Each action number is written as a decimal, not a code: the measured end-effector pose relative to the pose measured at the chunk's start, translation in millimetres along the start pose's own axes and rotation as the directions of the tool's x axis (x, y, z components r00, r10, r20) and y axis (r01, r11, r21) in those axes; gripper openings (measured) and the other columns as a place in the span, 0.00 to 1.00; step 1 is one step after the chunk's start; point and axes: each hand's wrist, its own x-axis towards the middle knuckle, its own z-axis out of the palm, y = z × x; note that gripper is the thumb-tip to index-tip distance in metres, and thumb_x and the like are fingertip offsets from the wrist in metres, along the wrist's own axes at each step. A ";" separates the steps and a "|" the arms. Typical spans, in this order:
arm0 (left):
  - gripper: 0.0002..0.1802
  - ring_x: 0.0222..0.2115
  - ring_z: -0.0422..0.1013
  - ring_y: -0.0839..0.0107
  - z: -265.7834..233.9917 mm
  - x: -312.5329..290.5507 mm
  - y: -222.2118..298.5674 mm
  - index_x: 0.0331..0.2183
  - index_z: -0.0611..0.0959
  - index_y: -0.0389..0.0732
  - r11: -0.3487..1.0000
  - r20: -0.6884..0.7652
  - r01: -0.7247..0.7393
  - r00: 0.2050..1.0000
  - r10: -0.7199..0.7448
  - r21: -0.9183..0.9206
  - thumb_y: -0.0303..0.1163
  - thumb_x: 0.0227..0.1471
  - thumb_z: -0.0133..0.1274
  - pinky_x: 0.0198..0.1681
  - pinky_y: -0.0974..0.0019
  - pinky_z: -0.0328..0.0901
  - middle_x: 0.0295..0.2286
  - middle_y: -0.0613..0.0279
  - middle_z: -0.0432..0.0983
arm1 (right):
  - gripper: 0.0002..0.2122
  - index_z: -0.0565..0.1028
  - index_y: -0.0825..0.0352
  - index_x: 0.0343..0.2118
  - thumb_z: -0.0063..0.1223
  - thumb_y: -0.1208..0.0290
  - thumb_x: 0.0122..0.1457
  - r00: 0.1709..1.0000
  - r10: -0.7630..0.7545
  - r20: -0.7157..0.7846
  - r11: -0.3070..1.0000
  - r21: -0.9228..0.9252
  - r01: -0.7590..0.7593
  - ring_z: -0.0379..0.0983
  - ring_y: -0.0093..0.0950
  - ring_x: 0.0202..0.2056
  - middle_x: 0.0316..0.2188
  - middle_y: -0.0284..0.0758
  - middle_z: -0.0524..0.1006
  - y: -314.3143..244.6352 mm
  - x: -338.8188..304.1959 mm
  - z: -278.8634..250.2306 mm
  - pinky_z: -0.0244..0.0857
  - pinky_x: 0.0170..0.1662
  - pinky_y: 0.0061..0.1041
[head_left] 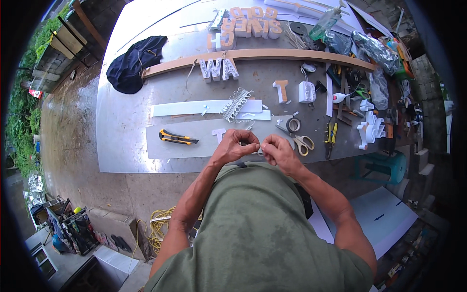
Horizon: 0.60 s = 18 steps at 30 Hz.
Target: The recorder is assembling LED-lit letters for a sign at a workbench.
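Tiny white piece [259,149] is what both hands are working on, pinched right between the two sets of fingertips, held just above the near edge of the tabletop [121,121]. It's mostly hidden by the fingers, so I can't say exactly what it is, maybe a bit of white strip or clip.

Only the head view to go on. Left hand [236,146] has its fingers curled in and pressed together on the left end of the piece, right hand [277,150] does the same on the right end, knuckles almost touching.

My guess on handling: it looks very light and thin, probably a bit bendy, easy to drop or crush. A fingertip pinch at the ends, like here, seems the right way to hold it.

Around the fingers: scissors [302,143] with pale handles just to the right of the right hand, a roll of tape [293,124] just beyond that. A small white letter piece [219,135] lies just past the left fingers on a grey sheet [160,148]. Yellow-and-black utility knife [178,138] sits well off to the left. Further out past the fingers there's a white comb-like strip [236,103], and big foam-looking letters [219,68] against a curved wooden board [272,53].
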 end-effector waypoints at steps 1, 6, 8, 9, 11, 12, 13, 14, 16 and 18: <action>0.05 0.26 0.73 0.81 -0.4 0.3 1.5 0.29 0.85 0.35 0.998 -0.030 -0.022 0.999 0.024 0.064 0.27 0.49 0.62 0.33 0.74 0.67 0.25 0.66 0.81 | 0.05 0.71 0.67 0.35 0.54 0.72 0.62 0.921 0.347 0.175 0.814 0.433 -0.388 0.69 0.22 0.24 0.25 0.30 0.73 1.2 1.4 -1.2 0.62 0.23 0.23; 0.05 0.28 0.74 0.79 -11.1 6.9 -1.2 0.29 0.85 0.35 0.986 -0.005 -0.001 1.000 0.000 -0.165 0.27 0.48 0.61 0.34 0.73 0.68 0.25 0.64 0.81 | 0.12 0.73 0.67 0.44 0.59 0.70 0.60 0.984 0.178 -0.011 0.984 0.026 -0.178 0.75 0.22 0.30 0.31 0.32 0.77 -6.1 2.3 3.5 0.68 0.29 0.22; 0.06 0.26 0.71 0.80 -12.5 5.1 3.6 0.28 0.85 0.35 0.983 -0.023 0.013 1.000 -0.018 -0.183 0.28 0.48 0.60 0.31 0.73 0.64 0.23 0.64 0.81 | 0.14 0.74 0.67 0.44 0.62 0.77 0.55 0.993 -0.105 -0.047 0.983 -0.156 0.097 0.77 0.29 0.34 0.33 0.35 0.78 -15.0 5.1 2.4 0.71 0.34 0.28; 0.06 0.24 0.69 0.81 -15.6 10.6 6.0 0.27 0.86 0.36 0.985 -0.022 0.026 0.999 -0.030 -0.173 0.29 0.47 0.60 0.28 0.74 0.62 0.23 0.65 0.81 | 0.14 0.74 0.67 0.44 0.62 0.79 0.53 0.967 -0.251 -0.050 0.942 -0.240 0.233 0.77 0.32 0.34 0.34 0.36 0.78 -12.6 10.6 -0.2 0.71 0.35 0.29; 0.07 0.24 0.68 0.82 -18.6 16.3 4.0 0.27 0.86 0.36 0.980 -0.007 0.034 0.999 -0.036 -0.194 0.30 0.47 0.60 0.28 0.74 0.61 0.23 0.65 0.81 | 0.14 0.75 0.67 0.42 0.61 0.81 0.52 0.942 -0.335 -0.031 0.888 -0.345 0.304 0.77 0.34 0.34 0.34 0.37 0.78 -9.3 17.2 -1.9 0.72 0.36 0.31; 0.07 0.23 0.67 0.82 -18.4 17.3 3.3 0.27 0.86 0.36 0.980 0.004 0.023 1.000 -0.023 -0.200 0.30 0.47 0.60 0.27 0.74 0.59 0.22 0.65 0.81 | 0.13 0.76 0.67 0.40 0.61 0.82 0.51 0.901 -0.433 -0.004 0.806 -0.449 0.386 0.76 0.36 0.34 0.34 0.38 0.78 -8.0 18.7 -2.8 0.72 0.37 0.32; 0.07 0.23 0.67 0.82 -17.1 16.4 1.1 0.27 0.86 0.36 0.978 0.005 0.029 1.000 -0.028 -0.205 0.30 0.47 0.60 0.27 0.74 0.59 0.22 0.65 0.81 | 0.13 0.76 0.67 0.40 0.61 0.82 0.51 0.904 -0.427 -0.003 0.809 -0.447 0.381 0.76 0.36 0.34 0.34 0.38 0.78 -5.4 17.4 -3.4 0.72 0.37 0.32; 0.06 0.23 0.67 0.81 -16.6 16.8 0.6 0.27 0.86 0.36 0.976 0.010 0.039 0.999 -0.037 -0.216 0.29 0.46 0.60 0.28 0.74 0.61 0.23 0.64 0.81 | 0.12 0.76 0.68 0.40 0.61 0.82 0.51 0.892 -0.451 0.023 0.784 -0.469 0.408 0.76 0.36 0.33 0.34 0.37 0.78 -3.1 17.0 -5.2 0.72 0.36 0.33; 0.06 0.23 0.67 0.80 -15.6 17.8 1.6 0.28 0.85 0.35 0.974 0.018 0.038 0.999 -0.035 -0.223 0.28 0.46 0.60 0.29 0.73 0.62 0.23 0.63 0.81 | 0.11 0.76 0.68 0.39 0.60 0.82 0.51 0.876 -0.481 0.048 0.749 -0.497 0.438 0.76 0.35 0.33 0.33 0.37 0.78 -1.2 16.4 -7.3 0.71 0.35 0.34; 0.07 0.23 0.68 0.81 -12.8 13.6 2.1 0.28 0.85 0.35 0.979 0.025 0.028 0.999 -0.024 -0.201 0.28 0.46 0.60 0.29 0.74 0.62 0.23 0.63 0.81 | 0.08 0.76 0.67 0.37 0.59 0.80 0.54 0.863 -0.501 0.063 0.729 -0.506 0.460 0.76 0.35 0.30 0.29 0.37 0.77 -2.8 13.8 -6.5 0.70 0.33 0.32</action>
